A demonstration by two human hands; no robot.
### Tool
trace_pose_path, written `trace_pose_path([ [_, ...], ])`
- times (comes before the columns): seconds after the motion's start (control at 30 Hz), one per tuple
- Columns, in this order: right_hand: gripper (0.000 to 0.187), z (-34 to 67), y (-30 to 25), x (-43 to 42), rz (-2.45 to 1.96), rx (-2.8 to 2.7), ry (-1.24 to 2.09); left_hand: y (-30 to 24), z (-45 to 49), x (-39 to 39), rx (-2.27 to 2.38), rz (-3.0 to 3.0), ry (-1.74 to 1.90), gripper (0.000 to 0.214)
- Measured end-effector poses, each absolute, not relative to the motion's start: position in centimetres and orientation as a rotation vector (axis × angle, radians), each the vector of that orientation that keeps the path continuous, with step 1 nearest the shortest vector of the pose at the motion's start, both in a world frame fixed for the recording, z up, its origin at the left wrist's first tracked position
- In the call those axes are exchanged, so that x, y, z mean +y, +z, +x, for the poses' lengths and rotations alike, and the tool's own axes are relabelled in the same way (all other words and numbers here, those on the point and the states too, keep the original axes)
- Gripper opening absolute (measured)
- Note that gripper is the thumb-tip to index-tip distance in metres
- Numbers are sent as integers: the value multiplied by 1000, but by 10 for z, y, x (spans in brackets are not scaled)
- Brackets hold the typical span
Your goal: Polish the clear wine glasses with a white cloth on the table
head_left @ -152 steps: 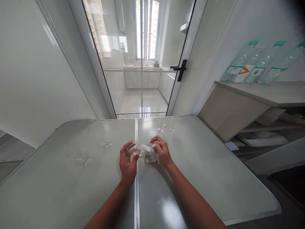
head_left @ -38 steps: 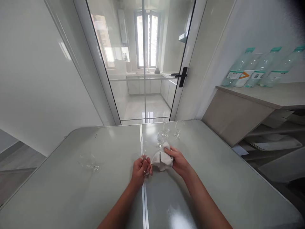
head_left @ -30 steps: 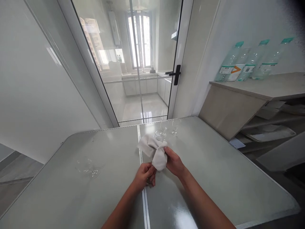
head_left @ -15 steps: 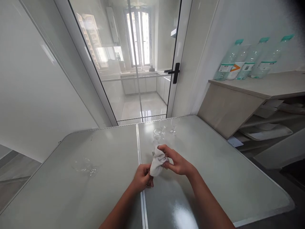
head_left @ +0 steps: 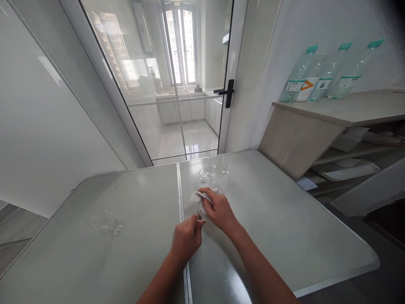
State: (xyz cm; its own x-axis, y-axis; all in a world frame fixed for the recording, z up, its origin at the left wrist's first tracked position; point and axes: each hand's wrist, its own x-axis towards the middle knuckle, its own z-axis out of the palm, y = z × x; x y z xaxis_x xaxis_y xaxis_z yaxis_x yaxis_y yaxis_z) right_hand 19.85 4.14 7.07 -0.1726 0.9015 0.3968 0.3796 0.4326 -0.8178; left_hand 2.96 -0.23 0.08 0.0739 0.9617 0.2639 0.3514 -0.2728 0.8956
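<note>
My left hand is closed around the stem end of a clear wine glass, just right of the table's seam. Above it, my right hand grips a white cloth pressed on the glass's bowl. Cloth and fingers cover most of the bowl, so little of the glass shows. Just beyond the hands, more clear glasses stand close together: a round rim, a stemmed glass and another stemmed glass. To the left, another stemmed glass is on the table, its outline faint.
The grey-green table has a metal strip down its middle. Behind it stands a glass door with a black handle. On the right, a wooden shelf unit bears several plastic bottles with green caps.
My right hand has turned and moved the cloth over the top of the glass. The glass between the hands now shows below the cloth. The view has shifted slightly.
</note>
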Motion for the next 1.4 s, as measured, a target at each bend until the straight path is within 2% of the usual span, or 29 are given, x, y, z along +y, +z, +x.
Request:
trace_pose_path([
  [0.2, 25, 194, 64, 44, -1104, -1774, 714, 7, 28, -1, 1086, 1374, 952, 47],
  [0.37, 22, 205, 57, 40, -895, -1688, 780, 8, 26, -1, 597, 787, 723, 42],
  [0.43, 19, 206, 54, 40, -852, -1638, 807, 11, 26, 0, 545, 722, 680, 41],
  [0.6, 17, 191, 52, 46, -1034, -1486, 812, 20, 24, 0, 1022, 1282, 956, 46],
  [0.73, 19, 177, 53, 50, -1247, -1494, 747, 19, 21, 0, 1309, 1617, 1169, 30],
  [0.8, 19, 175, 52, 52, -1277, -1505, 748, 16, 22, 0, 1320, 1591, 1199, 27],
  [0.9, 18, 179, 51, 55, -1185, -1558, 856, 13, 27, 0, 1216, 1388, 1097, 39],
  [1.0, 17, 188, 51, 54, -1007, -1531, 1026, 13, 29, 0, 950, 980, 886, 45],
  [1.13, 17, 197, 52, 49, -838, -1464, 1118, 18, 24, 0, 648, 573, 701, 40],
  [1.23, 18, 196, 50, 49, -880, -1510, 1050, 21, 25, -2, 728, 712, 770, 42],
  [1.4, 22, 185, 44, 58, -1112, -1619, 957, 15, 33, -7, 1304, 1370, 1134, 42],
])
